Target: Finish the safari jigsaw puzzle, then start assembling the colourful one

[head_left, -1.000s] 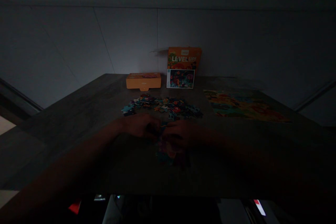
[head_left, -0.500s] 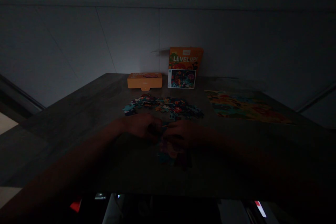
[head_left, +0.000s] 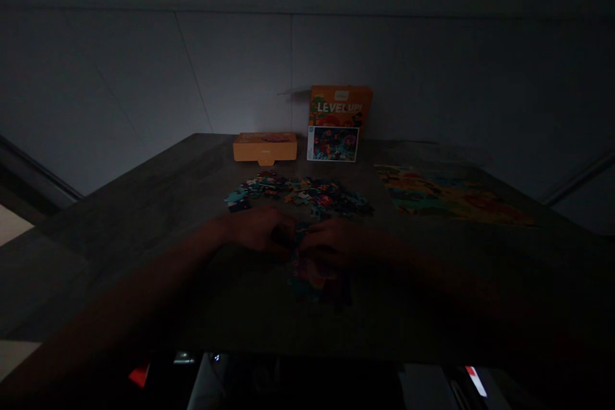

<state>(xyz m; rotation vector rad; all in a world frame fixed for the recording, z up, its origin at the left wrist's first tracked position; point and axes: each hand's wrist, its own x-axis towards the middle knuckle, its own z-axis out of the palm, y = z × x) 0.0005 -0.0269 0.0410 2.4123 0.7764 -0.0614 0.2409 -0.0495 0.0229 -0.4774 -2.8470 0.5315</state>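
One dark grey table (head_left: 144,218) fills most of the view under very dim light, backed by a pale panelled wall (head_left: 240,64). On the right of the table lies a finished puzzle picture (head_left: 451,195), flat and well apart from the hands. At the far edge an orange box lid (head_left: 340,106) stands upright against the wall, lettered "LEVEL UP!", with a small picture card (head_left: 332,144) leaning at its foot. Just left of it lies the shallow orange box base (head_left: 264,147), flat on the table. Between the boxes and the hands a spread of loose puzzle pieces (head_left: 298,192) covers the middle of the table. Nearer the camera a small joined section of puzzle (head_left: 314,278) lies flat, directly under and just near of the hands. The left hand (head_left: 259,230) and the right hand (head_left: 334,245) meet above the far edge of that section, knuckles up, fingers curled inward and close together. Whether either hand grips a piece cannot be told in this light; the fingertips are lost in shadow where the hands meet.
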